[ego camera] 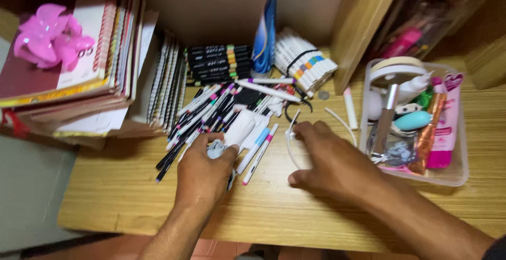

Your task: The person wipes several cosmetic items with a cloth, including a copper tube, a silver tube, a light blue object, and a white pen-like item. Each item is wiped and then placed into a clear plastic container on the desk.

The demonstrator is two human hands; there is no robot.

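I see my left hand (204,171) clenched around a small pale crumpled object (216,149) at the edge of the loose pile of coloured-cap marker pens (211,110). My right hand (327,160) pinches a thin white plastic hoop (291,144), flat on the wooden desk (132,186), steadying it beside the clear plastic tray (464,170).
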